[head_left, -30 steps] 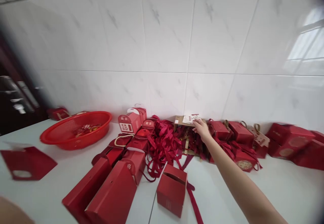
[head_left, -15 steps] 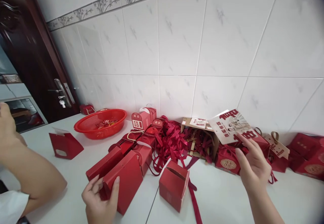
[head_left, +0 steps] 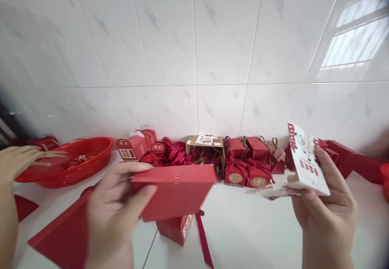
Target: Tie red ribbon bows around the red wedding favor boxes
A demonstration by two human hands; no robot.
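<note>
My left hand (head_left: pixel 118 212) grips a red cardboard box (head_left: pixel 178 190) by its left end and holds it above the table. A folded white card (head_left: pixel 308 159) with red lettering and a drawing is pinched between the thumb and fingers of my right hand (head_left: pixel 328 204). The card's lower flap sticks out to the left and is blurred. Partly hidden below the raised box, a small red gift box (head_left: pixel 173 230) stands on the table next to a dark red ribbon (head_left: pixel 203 240). Another large red box (head_left: pixel 65 232) lies behind my left wrist.
A co-worker's hand (head_left: pixel 24 159) is over the red plastic basket (head_left: pixel 100 143) at the left. Along the tiled wall stand small red boxes (head_left: pixel 133 145), a heap of ribbons (head_left: pixel 176 151), an open cardboard carton (head_left: pixel 223 151) and ribbon-tied boxes (head_left: pixel 235 173).
My left hand has lifted a red box off the table. The card has turned in my right hand and its fold shows. The view has swung right; the co-worker's hand has come over the basket.
</note>
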